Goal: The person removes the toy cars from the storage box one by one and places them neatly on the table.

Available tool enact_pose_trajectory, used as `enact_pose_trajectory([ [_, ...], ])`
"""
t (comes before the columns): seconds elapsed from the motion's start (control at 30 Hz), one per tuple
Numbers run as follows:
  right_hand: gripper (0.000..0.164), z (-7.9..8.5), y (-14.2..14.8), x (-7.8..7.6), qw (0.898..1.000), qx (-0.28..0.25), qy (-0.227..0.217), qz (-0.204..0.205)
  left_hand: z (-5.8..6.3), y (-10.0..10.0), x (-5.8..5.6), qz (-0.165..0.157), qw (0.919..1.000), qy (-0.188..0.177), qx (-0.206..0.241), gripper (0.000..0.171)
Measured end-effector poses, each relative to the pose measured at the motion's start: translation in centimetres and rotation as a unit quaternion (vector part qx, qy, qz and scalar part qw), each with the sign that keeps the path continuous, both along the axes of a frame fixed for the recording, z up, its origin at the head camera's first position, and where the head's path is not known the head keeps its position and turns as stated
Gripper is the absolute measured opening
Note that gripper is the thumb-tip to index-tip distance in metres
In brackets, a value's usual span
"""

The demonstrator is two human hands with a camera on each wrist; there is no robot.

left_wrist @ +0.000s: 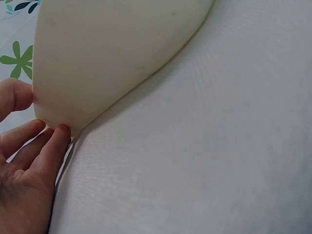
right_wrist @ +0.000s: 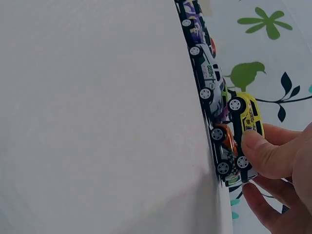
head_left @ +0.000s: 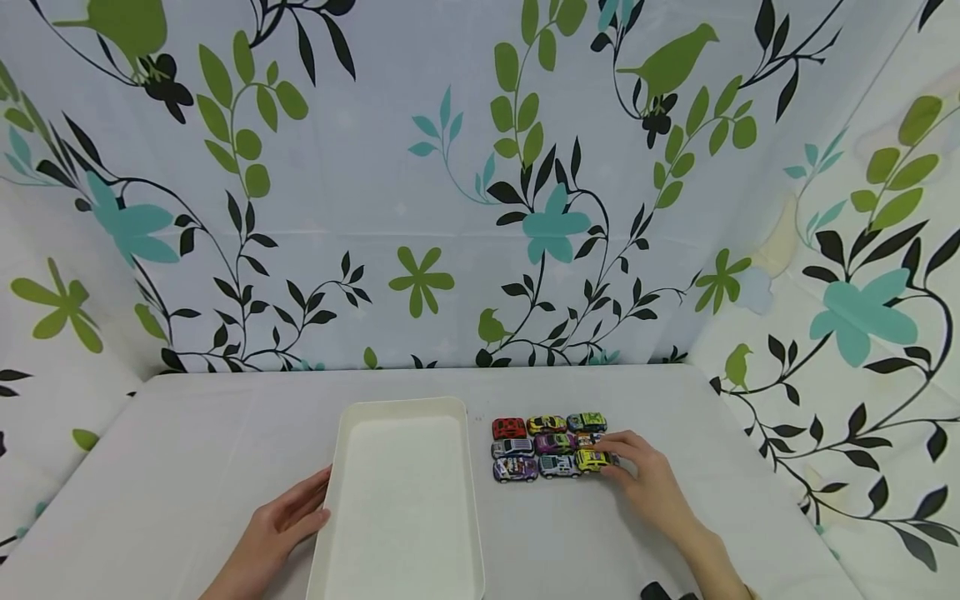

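My right hand [head_left: 651,483] pinches a yellow toy car [right_wrist: 249,117] between thumb and fingers. In the right wrist view this car is raised off the table, beside an orange toy car [right_wrist: 225,141]. Several other toy cars stand close together in rows, among them a red car [head_left: 509,428], a purple car [head_left: 555,443] and a white car [head_left: 559,466]. My left hand [head_left: 273,529] touches the left side of a shallow white tray [head_left: 397,500]. In the left wrist view its fingertips [left_wrist: 62,130] rest against the tray's outer wall.
A white-covered table [head_left: 225,417] lies under everything. The tray stands left of the cars, with a strip of tabletop between them. Leaf-patterned cloth [head_left: 360,208] hangs behind and at both sides. A small black object [head_left: 656,592] shows at the bottom edge.
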State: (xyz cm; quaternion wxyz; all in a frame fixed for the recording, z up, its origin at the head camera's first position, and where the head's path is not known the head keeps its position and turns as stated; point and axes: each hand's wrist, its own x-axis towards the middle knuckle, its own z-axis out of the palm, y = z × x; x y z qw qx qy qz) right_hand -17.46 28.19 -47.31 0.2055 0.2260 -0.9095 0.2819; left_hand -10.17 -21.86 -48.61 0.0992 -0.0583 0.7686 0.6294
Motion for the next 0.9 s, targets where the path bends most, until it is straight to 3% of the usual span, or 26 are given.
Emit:
enact_pose_trajectory([
  [0.17, 0.036, -0.4, 0.8, -0.3, 1.0, 0.002, -0.016, -0.004, 0.1, 0.0, 0.1, 0.004, 1.0, -0.003, 0.0, 0.07],
  [0.57, 0.033, -1.1, 1.0, -0.4, 0.994, 0.0, -0.106, -0.025, 0.0, -0.1, 0.3, 0.015, 0.9999, -0.003, -0.007, 0.069],
  [0.8, 0.037, -0.8, 1.2, 0.0, 0.995, 0.001, -0.09, -0.038, -0.5, 0.0, 0.2, 0.018, 0.9997, -0.001, 0.015, 0.069],
  [0.9, 0.036, -0.2, 1.4, 0.7, 0.996, 0.001, -0.065, -0.056, -0.2, 0.1, 0.3, 0.018, 0.9995, 0.024, -0.008, 0.064],
])
